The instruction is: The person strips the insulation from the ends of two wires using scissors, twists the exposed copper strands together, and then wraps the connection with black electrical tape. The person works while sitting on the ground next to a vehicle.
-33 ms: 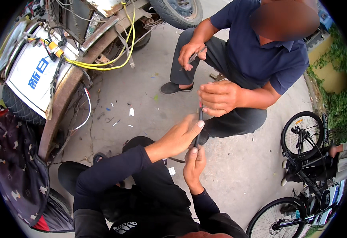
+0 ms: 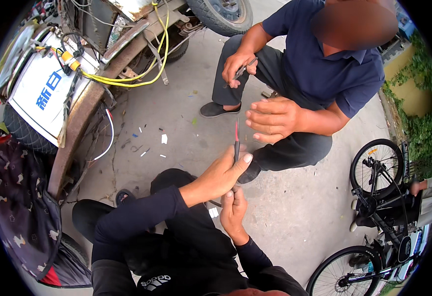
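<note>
A black cable [image 2: 236,149] stands up from my hands, with a red inner wire showing at its tip. My left hand [image 2: 222,173] is closed around the black sheath, thumb laid along it. Just below, my right hand [image 2: 234,211] pinches a lower part of the cable between thumb and fingers. Close to the tip, a co-worker's open hand [image 2: 274,118] hovers without touching it. That person's other hand [image 2: 237,69] holds a small dark metal tool [image 2: 245,68] over the knee; its exact kind is unclear.
At the left stands a white vehicle body panel [image 2: 48,93] on a rusty frame [image 2: 80,128], with yellow cables [image 2: 127,83] hanging off it. Small scraps [image 2: 164,138] lie on the concrete. Two bicycle wheels [image 2: 344,276] show at the right, near another person's arm [image 2: 426,185].
The cable and both my hands have shifted slightly left and down. Its red tip has come away from the co-worker's fingers, which are now spread.
</note>
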The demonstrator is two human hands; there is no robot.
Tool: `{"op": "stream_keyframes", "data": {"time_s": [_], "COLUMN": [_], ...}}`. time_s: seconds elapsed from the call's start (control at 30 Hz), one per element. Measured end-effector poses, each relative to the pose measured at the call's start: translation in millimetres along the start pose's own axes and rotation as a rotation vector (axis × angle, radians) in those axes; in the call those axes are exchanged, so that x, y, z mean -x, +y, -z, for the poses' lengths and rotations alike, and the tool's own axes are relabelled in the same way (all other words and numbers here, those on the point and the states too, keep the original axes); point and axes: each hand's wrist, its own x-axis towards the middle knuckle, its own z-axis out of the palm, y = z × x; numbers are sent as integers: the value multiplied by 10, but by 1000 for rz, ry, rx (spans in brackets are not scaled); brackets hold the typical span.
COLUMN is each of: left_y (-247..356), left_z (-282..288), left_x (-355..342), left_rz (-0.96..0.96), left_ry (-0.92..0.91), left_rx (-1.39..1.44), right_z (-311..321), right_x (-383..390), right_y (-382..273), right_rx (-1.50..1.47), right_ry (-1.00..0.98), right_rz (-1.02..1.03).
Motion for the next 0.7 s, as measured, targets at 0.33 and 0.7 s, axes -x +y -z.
{"op": "stream_keyframes", "data": {"time_s": [0.33, 0.7], "left_y": [671, 924], "left_z": [867, 1455], "left_x": [1101, 1999], "left_rz": [-249, -268], "left_ry": [713, 955], "left_rx": [587, 270], "right_z": [-340, -852], "right_x": [-1608, -2769], "right_y": [186, 99], "right_rx": [377, 840], "right_ry": [-56, -6], "right_rz": [437, 977]}}
